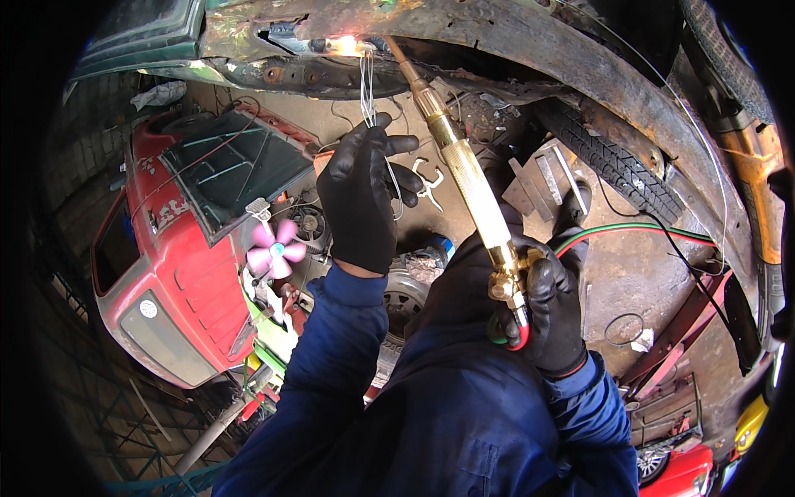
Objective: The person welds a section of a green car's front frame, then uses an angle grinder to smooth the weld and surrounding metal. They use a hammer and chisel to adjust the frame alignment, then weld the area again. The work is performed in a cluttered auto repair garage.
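Note:
My right hand point(553, 313), in a black glove, grips the valve end of a brass gas torch point(470, 184). The torch slants up and left, its copper nozzle close beneath a rusty car body edge point(497, 37). Left of the nozzle tip, a spot on the metal point(344, 45) glows orange-white. In my left hand point(358, 199), also gloved in black, several thin strands of bent filler wire point(368, 87) are pinched. Their upper ends reach the glowing spot, and a loop hangs below the fingers.
Green and red hoses point(633, 229) trail right from the torch. A red vehicle body point(195, 290) stands at left beside a pink-bladed fan point(275, 250). A black tyre point(613, 157) lies under the bodywork, near metal blocks point(540, 180). A locking plier-like tool point(429, 184) rests on the floor.

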`<state>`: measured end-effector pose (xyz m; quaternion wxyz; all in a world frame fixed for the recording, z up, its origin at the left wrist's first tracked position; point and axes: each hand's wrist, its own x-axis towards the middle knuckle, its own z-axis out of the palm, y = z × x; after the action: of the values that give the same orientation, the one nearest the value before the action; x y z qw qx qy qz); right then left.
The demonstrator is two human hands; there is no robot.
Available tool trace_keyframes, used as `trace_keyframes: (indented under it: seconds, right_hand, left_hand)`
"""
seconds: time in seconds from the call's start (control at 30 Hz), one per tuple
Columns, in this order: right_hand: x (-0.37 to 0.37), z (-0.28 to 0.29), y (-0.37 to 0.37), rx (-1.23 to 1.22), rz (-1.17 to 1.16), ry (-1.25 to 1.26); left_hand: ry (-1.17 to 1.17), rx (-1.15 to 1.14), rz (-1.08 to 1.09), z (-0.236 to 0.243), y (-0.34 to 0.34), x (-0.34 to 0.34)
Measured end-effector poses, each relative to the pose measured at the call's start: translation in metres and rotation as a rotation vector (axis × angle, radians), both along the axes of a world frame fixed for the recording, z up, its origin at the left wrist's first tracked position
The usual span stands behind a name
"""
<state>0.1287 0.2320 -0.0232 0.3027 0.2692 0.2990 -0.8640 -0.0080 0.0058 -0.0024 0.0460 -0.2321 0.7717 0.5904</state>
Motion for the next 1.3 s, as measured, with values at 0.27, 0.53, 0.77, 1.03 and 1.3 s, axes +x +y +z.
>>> trace_keyframes:
  seconds: [0.27, 0.53, 0.77, 1.03, 1.3]
  right_hand:
    - [-0.0010, 0.0017, 0.0002, -0.018, -0.007, -0.005]
    - [-0.0044, 0.0019, -0.0013, -0.008, -0.001, 0.001]
    - [-0.0047, 0.0010, -0.0014, -0.009, -0.001, 0.001]
    - [-0.0025, -0.0013, 0.0008, 0.003, 0.015, 0.021]
    - [-0.0002, -0.0016, 0.0010, -0.029, -0.004, -0.010]
  left_hand:
    - [-0.016, -0.032, 0.011, 0.0026, 0.0049, -0.0039]
    - [-0.036, 0.020, 0.020, 0.0058, 0.0051, -0.0022]
    - [-0.051, 0.049, 0.046, 0.0043, 0.0035, -0.0021]
    - [-0.030, -0.051, -0.022, 0.0061, 0.0046, -0.0017]
    - [-0.033, 0.019, 0.008, 0.0050, 0.0026, -0.0013]
